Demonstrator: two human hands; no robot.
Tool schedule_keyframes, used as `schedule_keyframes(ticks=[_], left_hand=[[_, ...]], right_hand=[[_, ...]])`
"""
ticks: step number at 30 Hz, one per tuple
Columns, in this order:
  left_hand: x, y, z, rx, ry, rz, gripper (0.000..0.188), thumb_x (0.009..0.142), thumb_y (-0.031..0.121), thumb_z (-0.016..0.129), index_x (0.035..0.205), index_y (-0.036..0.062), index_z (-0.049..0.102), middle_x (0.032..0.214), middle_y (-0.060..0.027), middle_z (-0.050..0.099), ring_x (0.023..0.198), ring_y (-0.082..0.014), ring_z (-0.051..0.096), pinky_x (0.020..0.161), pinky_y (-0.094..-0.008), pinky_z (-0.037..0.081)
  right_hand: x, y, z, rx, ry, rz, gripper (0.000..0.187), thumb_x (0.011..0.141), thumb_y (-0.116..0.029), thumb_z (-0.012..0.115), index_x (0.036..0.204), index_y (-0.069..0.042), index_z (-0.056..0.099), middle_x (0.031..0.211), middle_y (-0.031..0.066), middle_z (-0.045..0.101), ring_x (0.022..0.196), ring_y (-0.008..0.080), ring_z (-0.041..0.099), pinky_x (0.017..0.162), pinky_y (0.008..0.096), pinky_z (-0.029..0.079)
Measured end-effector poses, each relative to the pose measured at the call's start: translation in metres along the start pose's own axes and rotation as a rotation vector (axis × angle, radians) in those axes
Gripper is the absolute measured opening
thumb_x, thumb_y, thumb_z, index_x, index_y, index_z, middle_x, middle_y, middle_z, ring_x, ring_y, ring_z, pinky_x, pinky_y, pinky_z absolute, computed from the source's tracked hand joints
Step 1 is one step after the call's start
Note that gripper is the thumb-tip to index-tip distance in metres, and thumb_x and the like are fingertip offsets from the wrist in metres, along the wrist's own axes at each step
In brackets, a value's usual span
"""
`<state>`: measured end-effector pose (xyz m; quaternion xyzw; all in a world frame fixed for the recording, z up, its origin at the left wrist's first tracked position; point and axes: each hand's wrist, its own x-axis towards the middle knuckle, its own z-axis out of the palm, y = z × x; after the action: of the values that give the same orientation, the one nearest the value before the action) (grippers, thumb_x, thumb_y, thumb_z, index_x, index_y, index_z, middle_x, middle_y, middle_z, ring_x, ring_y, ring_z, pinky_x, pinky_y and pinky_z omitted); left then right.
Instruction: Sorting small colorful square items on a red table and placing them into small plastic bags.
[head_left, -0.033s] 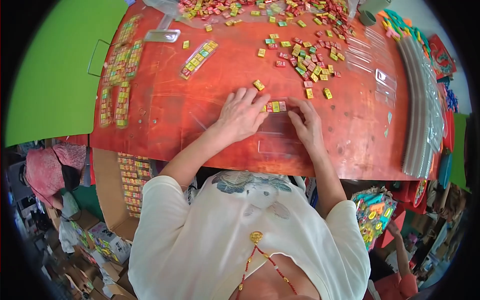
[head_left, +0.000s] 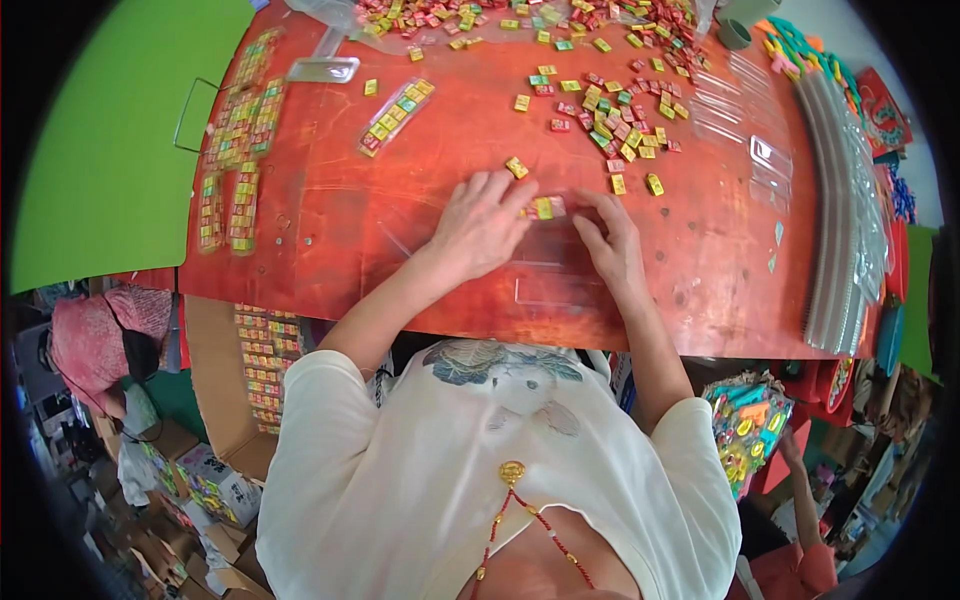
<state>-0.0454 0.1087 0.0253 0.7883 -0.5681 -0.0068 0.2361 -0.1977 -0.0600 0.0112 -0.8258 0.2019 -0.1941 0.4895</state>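
A short row of small red, yellow and green blocks (head_left: 543, 208) lies on the red table in front of me. My left hand (head_left: 481, 226) has its thumb and forefinger closed on the left end of this row. My right hand (head_left: 611, 240) is just beyond the row's right end, a small gap away, with thumb and forefinger apart and nothing seen between them. A single yellow block (head_left: 516, 167) lies just past my left fingertips. Nearer me, a clear plastic tray (head_left: 555, 292) rests on the table, hard to see against the red.
Loose blocks (head_left: 620, 120) are scattered and heaped at the far side. A filled clear tray (head_left: 397, 118) lies left of centre, with more filled trays (head_left: 243, 208) at the left edge. Stacked clear trays (head_left: 835, 220) stand at right. Below the table's left edge is a cardboard box (head_left: 215, 380).
The row of blocks has shifted slightly left and tilted. A small gap has opened between its right end and my right fingertips. My left hand stays on the row.
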Motion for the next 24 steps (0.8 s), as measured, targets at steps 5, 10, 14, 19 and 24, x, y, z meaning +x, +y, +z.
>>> schedule_keyframes(ticks=[5, 10, 14, 19, 24], left_hand=[[-0.008, -0.019, -0.008, -0.161, 0.069, -0.062, 0.051, 0.088, 0.019, 0.066, 0.136, 0.0071, 0.053, 0.134, -0.0189, 0.051, 0.121, -0.0375, 0.05, 0.097, -0.0489, 0.044], [-0.015, -0.018, 0.0, 0.143, -0.02, -0.087, 0.058, 0.087, 0.028, 0.067, 0.139, 0.0073, 0.052, 0.139, -0.0199, 0.048, 0.132, -0.0378, 0.043, 0.107, -0.0518, 0.034], [-0.013, -0.015, -0.004, 0.189, -0.062, -0.094, 0.058, 0.087, 0.03, 0.067, 0.139, 0.0082, 0.052, 0.139, -0.0189, 0.048, 0.13, -0.0373, 0.044, 0.105, -0.0514, 0.035], [-0.007, -0.014, -0.008, 0.22, -0.086, -0.084, 0.058, 0.083, 0.028, 0.068, 0.135, 0.0045, 0.056, 0.118, -0.0147, 0.054, 0.11, -0.0305, 0.051, 0.089, -0.05, 0.04], [-0.006, -0.013, -0.014, 0.267, -0.038, -0.1, 0.059, 0.078, 0.022, 0.067, 0.131, -0.0001, 0.057, 0.107, -0.0124, 0.055, 0.101, -0.0286, 0.053, 0.08, -0.0456, 0.042]], right_hand=[[0.023, -0.003, 0.01, 0.141, -0.054, 0.054, 0.027, 0.093, -0.003, 0.061, 0.12, -0.001, 0.065, 0.115, 0.0085, 0.063, 0.101, 0.0163, 0.064, 0.085, 0.0279, 0.05], [0.015, -0.014, 0.023, -0.501, -0.059, -0.353, 0.031, 0.084, -0.006, 0.067, 0.114, -0.012, 0.07, 0.122, 0.0124, 0.06, 0.115, 0.0306, 0.057, 0.09, 0.0451, 0.046], [0.013, -0.022, 0.026, -0.641, -0.076, -0.394, 0.037, 0.082, -0.006, 0.066, 0.118, -0.014, 0.069, 0.125, 0.0125, 0.059, 0.118, 0.0306, 0.056, 0.092, 0.0441, 0.045], [0.017, -0.022, 0.024, -0.628, -0.152, -0.386, 0.044, 0.084, -0.004, 0.064, 0.126, -0.019, 0.067, 0.132, 0.0132, 0.056, 0.12, 0.0321, 0.055, 0.092, 0.047, 0.045], [0.024, -0.029, 0.028, -0.554, -0.191, -0.396, 0.043, 0.085, -0.007, 0.065, 0.127, -0.017, 0.066, 0.131, 0.0132, 0.056, 0.12, 0.0328, 0.054, 0.095, 0.0461, 0.044]])
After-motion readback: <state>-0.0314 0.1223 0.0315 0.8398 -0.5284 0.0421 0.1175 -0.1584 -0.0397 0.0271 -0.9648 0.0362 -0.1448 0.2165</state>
